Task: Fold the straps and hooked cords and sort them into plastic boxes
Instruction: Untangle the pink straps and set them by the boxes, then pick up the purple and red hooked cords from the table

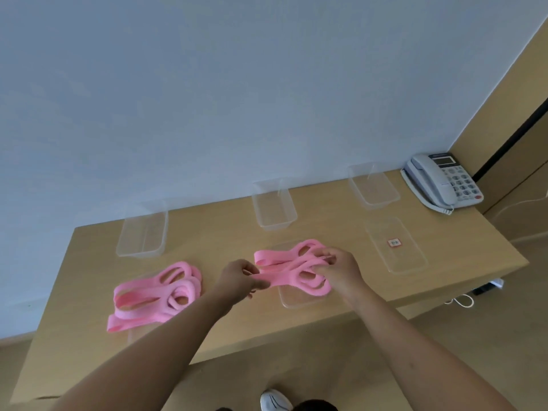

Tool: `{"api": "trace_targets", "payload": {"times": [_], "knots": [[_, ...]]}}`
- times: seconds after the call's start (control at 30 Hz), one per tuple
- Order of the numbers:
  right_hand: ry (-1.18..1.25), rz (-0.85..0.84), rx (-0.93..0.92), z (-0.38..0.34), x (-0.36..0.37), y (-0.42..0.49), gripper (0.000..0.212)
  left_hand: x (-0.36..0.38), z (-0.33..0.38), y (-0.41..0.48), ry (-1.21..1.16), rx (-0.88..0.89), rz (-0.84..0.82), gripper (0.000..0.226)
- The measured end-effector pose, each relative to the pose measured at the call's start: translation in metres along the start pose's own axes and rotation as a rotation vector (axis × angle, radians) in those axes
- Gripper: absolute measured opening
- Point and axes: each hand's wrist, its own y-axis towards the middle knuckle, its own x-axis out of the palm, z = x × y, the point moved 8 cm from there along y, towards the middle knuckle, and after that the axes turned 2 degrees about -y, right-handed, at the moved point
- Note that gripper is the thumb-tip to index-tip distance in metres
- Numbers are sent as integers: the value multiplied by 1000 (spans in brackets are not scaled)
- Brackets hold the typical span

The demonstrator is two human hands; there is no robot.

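Head view: telephone (444,180) far right, labelled lid (396,246) near gripped pink strap (278,278).

The left hand (237,278) and right hand (341,271) are going bare, forearms too. The person is wearing a white shoe (274,400) with thin dark lines, dark clothing (314,406) showing beside it.

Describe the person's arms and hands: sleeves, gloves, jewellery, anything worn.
The left arm and right arm are bare as far up as the frame shows, with no sleeves in view. The left hand and right hand wear no gloves, and no watch, bracelet or ring shows.
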Motion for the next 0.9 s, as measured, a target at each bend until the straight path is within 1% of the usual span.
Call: {"api": "trace_targets", "payload": {"times": [0.07, 0.13, 0.17, 0.23, 0.3, 0.4, 0.47, 0.57, 0.7, 0.9], "knots": [[-70, -1, -1, 3, -5, 9, 24, 17, -3, 6, 10, -14, -11, 37], [-242, 5, -20, 3, -8, 15, 29, 23, -3, 9, 127, 15, 39, 47], [-381, 12, -66, -1, -6, 17, 36, 22, -4, 8, 198, 40, 76, 53], [-593, 36, -239, -15, 7, 16, 45, 17, -9, 3, 258, 73, 121, 58], [-653, -4, -410, -27, 35, 8, 45, 7, -18, -8, 267, 88, 150, 56], [-707, -158, -523, -35, 90, -6, 54, -19, -40, -36, 314, 90, 222, 52], [-721, -232, -601, -42, 126, -18, 56, -43, -63, -64, 313, 67, 284, 52], [-780, -323, -736, -54, 176, -43, 58, -85, -113, -120, 305, -25, 399, 53], [-837, -454, -924, -70, 244, -90, 60, -141, -193, -214, 310, -196, 600, 56], [-889, -649, -1177, -87, 365, -207, 60, -184, -319, -376, 125, -469, 942, 53]]}}
